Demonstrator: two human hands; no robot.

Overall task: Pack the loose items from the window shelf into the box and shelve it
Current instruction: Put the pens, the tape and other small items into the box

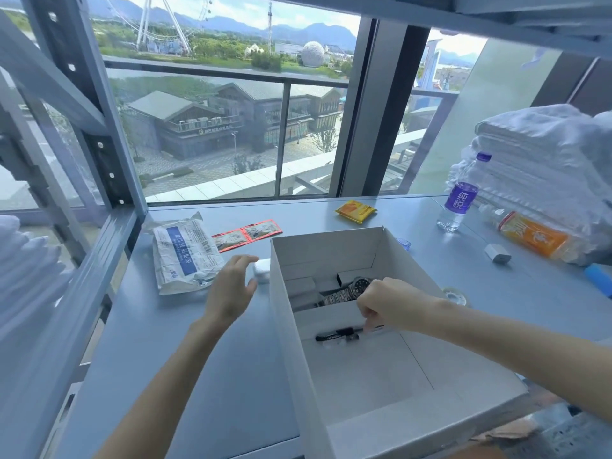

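Observation:
An open white cardboard box (pixel 284 326) stands on the grey window shelf (pixel 185 359). Inside it lie a steel wristwatch (pixel 347 293) and a black marker pen (pixel 336 335). My right hand (pixel 387 304) is inside the box with its fingers curled, pinching the marker's right end. My left hand (pixel 231 289) hovers left of the box with fingers spread, close to a small white case (pixel 261 271) that sits against the box wall. A white and blue mask packet (pixel 185 253) and red sachets (pixel 246 234) lie further left.
A yellow packet (pixel 356 211), a purple-labelled water bottle (pixel 460 197), an orange bottle on its side (pixel 530 236), a white charger plug (pixel 497 253), a tape roll (pixel 455 295) and a blue object (pixel 599 279) sit on the shelf. Folded white towels (pixel 543 167) are stacked at right. Shelf uprights stand at left.

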